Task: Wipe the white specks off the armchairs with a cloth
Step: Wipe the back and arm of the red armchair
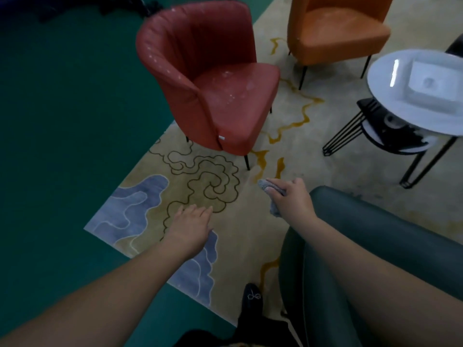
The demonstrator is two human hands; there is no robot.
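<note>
Two bare forearms fill the bottom of the frame over a patterned rug. Upper centre stands the red armchair — white specks dot its seat and inner back. An orange armchair sits at upper right, a dark green armchair at lower right, a round white table at the right edge. The left hand hangs flat, fingers straight, holding nothing. The right hand grips a crumpled grey cloth — centre-right.
</note>
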